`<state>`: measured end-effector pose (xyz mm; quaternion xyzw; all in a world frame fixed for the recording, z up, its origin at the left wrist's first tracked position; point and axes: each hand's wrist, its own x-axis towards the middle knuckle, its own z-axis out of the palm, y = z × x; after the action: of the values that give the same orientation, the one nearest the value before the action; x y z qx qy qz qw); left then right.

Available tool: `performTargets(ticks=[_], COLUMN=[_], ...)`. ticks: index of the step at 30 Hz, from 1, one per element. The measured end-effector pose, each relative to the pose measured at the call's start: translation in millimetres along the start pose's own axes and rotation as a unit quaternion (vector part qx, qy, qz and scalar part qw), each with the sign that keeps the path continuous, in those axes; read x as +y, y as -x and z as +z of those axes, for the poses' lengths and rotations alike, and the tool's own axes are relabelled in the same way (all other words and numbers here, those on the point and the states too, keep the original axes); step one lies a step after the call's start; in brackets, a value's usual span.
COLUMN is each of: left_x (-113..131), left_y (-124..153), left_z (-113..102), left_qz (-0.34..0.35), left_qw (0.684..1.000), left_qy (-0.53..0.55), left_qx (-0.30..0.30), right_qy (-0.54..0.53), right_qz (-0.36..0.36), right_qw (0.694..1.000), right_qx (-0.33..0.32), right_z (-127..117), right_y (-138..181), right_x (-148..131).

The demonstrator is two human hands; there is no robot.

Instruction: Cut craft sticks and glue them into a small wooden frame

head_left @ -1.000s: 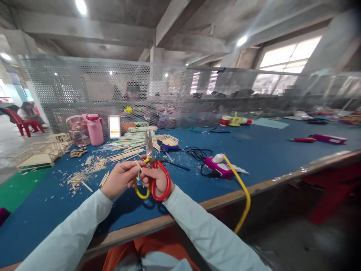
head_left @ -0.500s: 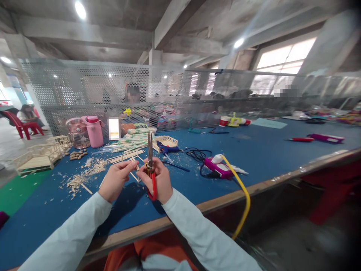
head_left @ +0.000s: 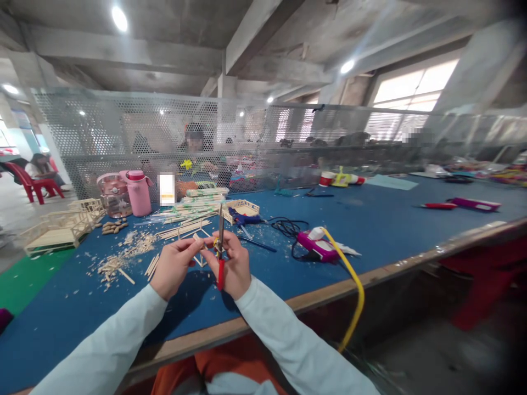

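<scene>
My left hand (head_left: 172, 269) is closed in a pinch on a short, pale wooden stick (head_left: 196, 237). Beside it, my right hand (head_left: 234, 266) grips scissors (head_left: 221, 272) with red handles, blades pointing up. The fingertips of both hands come together around the stick, so its far end is hidden. Below them on the blue table stands a small stick frame (head_left: 200, 262), partly covered by the hands. Several cut sticks (head_left: 152, 265) lie just left of my left hand.
Behind the hands lie stick bundles (head_left: 201, 203), a blue glue gun (head_left: 245, 217) and a hexagonal stick tray (head_left: 247, 206). Wood scraps (head_left: 119, 260), peanuts (head_left: 114, 226) and a pink bottle (head_left: 139, 195) are left. A purple power strip (head_left: 317, 247) with yellow cable (head_left: 356, 280) sits right.
The scissors have dropped slightly and their blades are turned more edge-on. My left hand has shifted a little right, and its fingers now meet those of my right hand.
</scene>
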<state>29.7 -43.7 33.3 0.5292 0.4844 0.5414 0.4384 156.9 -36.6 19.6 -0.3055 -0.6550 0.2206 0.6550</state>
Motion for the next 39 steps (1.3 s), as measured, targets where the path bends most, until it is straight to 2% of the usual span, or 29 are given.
performTargets(ticks=[7, 10, 13, 17, 23, 28, 33, 39], left_x=[-5, -4, -1, 2, 3, 3, 2, 2], left_y=[1, -1, -3, -4, 0, 1, -1, -1], left_z=[3, 1, -3, -7, -3, -5, -7, -6], left_qz=[-0.018, -0.039, -0.065, -0.090, -0.089, -0.079, -0.041, -0.033], left_qw=[0.999, 0.996, 0.990, 0.984, 0.984, 0.988, 0.991, 0.994], left_qy=[0.042, 0.077, 0.122, 0.154, 0.140, 0.096, 0.064, 0.051], left_qx=[-0.007, -0.014, -0.023, -0.027, -0.057, -0.086, -0.106, -0.089], right_qy=[0.003, -0.010, -0.071, -0.110, -0.107, -0.122, -0.097, -0.061], right_qz=[-0.011, 0.014, 0.053, 0.083, 0.093, 0.121, 0.112, 0.099], right_qw=[1.000, 1.000, 0.995, 0.990, 0.990, 0.985, 0.988, 0.992], right_qx=[-0.007, -0.024, -0.043, -0.038, -0.008, -0.013, -0.044, -0.054], right_z=[2, 2, 2, 1, 2, 4, 3, 2], right_y=[3, 3, 2, 2, 1, 2, 3, 3], right_x=[7, 8, 6, 3, 2, 4, 7, 8])
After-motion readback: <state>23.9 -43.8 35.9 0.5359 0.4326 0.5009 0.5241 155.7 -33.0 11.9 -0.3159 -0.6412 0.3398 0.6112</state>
